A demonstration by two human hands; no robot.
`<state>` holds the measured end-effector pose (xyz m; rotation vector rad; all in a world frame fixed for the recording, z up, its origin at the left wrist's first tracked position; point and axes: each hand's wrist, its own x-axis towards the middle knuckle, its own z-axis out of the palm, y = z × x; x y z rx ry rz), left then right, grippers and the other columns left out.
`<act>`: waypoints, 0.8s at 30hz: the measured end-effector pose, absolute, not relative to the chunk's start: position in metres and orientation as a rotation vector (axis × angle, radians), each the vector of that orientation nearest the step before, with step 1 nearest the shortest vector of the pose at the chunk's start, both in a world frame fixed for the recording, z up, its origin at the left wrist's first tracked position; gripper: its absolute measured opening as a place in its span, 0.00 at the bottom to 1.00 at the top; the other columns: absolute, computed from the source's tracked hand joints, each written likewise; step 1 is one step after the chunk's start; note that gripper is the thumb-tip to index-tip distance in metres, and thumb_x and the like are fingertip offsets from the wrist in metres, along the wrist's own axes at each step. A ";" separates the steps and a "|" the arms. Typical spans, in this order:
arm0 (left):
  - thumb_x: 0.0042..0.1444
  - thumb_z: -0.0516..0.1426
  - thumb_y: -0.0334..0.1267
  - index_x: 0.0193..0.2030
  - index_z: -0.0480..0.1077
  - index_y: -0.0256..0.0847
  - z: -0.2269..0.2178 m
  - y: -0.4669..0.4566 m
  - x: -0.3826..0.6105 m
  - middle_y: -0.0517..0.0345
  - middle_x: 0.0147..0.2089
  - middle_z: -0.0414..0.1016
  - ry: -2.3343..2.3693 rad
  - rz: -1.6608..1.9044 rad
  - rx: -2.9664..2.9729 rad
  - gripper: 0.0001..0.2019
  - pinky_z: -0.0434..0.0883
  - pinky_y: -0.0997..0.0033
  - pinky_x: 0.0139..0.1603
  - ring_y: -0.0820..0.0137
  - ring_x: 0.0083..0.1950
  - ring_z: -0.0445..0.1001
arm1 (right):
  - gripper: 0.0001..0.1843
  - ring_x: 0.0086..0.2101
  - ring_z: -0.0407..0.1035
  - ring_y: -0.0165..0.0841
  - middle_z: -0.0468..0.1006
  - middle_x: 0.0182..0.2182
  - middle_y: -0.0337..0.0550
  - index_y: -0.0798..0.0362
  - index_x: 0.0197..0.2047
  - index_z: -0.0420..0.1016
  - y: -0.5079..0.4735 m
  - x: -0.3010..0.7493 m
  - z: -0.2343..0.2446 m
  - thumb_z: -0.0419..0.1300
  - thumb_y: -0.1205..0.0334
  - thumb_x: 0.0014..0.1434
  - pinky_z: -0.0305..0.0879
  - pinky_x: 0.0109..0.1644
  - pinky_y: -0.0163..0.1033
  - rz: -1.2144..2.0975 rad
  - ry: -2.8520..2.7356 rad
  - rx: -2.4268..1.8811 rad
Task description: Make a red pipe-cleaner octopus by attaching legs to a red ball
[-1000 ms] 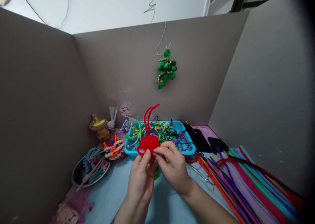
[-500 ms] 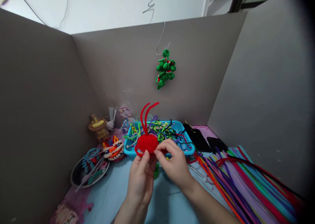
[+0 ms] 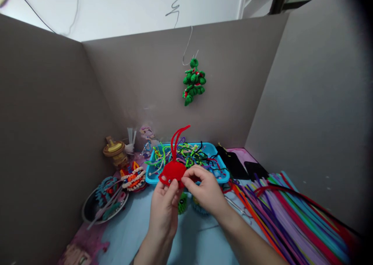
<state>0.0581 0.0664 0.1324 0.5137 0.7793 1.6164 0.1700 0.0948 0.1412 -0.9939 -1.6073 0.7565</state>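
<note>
Both my hands hold a red pipe-cleaner piece (image 3: 173, 170), a fuzzy coiled disc with two long red stems rising from it. My left hand (image 3: 164, 208) pinches its lower edge from below, fingers closed. My right hand (image 3: 205, 190) pinches its right edge with thumb and fingertips. The piece hangs in the air just in front of a blue tray (image 3: 221, 176) heaped with tangled pipe-cleaner scraps. A small green fuzzy ball (image 3: 182, 203) lies on the table under my hands.
Long pipe cleaners (image 3: 287, 218) of many colours lie in a pile at the right. A metal bowl (image 3: 87, 212) with craft pieces, an orange and white figure (image 3: 133, 176) and a brown jar (image 3: 113, 151) stand left. A green ornament (image 3: 192, 82) hangs on the grey partition.
The red piece has turned a little in my fingers, its stems tilting more to the right. The view has shifted slightly, and both hands keep their hold.
</note>
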 end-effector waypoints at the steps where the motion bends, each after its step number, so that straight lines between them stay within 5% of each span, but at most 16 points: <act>1: 0.43 0.67 0.33 0.43 0.73 0.38 0.133 0.067 0.059 0.53 0.42 0.79 0.788 1.626 0.509 0.19 0.73 0.76 0.41 0.71 0.40 0.77 | 0.06 0.28 0.66 0.29 0.71 0.25 0.38 0.54 0.25 0.72 0.095 0.170 0.141 0.59 0.69 0.52 0.62 0.32 0.32 0.760 -1.620 -0.997; 7: 0.41 0.68 0.32 0.38 0.73 0.36 0.133 0.071 0.052 0.55 0.37 0.80 0.844 1.696 0.415 0.15 0.74 0.80 0.34 0.74 0.34 0.77 | 0.06 0.31 0.69 0.30 0.74 0.27 0.39 0.53 0.28 0.75 0.100 0.171 0.136 0.58 0.71 0.52 0.63 0.35 0.33 0.730 -1.697 -0.962; 11: 0.50 0.60 0.24 0.35 0.73 0.35 0.141 0.077 0.037 0.58 0.32 0.79 0.857 1.741 0.299 0.06 0.74 0.81 0.28 0.78 0.27 0.76 | 0.08 0.33 0.71 0.32 0.77 0.30 0.41 0.52 0.32 0.78 0.108 0.180 0.133 0.57 0.70 0.55 0.66 0.38 0.35 0.624 -1.738 -0.949; 16: 0.59 0.50 0.20 0.29 0.70 0.35 0.157 0.084 0.013 0.63 0.23 0.76 0.863 1.790 0.059 0.12 0.73 0.82 0.24 0.80 0.21 0.74 | 0.10 0.34 0.72 0.34 0.78 0.31 0.42 0.50 0.34 0.78 0.124 0.203 0.125 0.55 0.68 0.58 0.67 0.39 0.38 0.320 -1.855 -1.041; 24: 0.59 0.51 0.21 0.28 0.69 0.36 0.156 0.088 0.011 0.65 0.23 0.74 0.878 1.783 -0.005 0.12 0.72 0.83 0.22 0.80 0.20 0.73 | 0.08 0.35 0.68 0.38 0.74 0.30 0.45 0.51 0.30 0.77 0.132 0.230 0.127 0.57 0.65 0.57 0.63 0.41 0.42 -0.048 -1.803 -1.290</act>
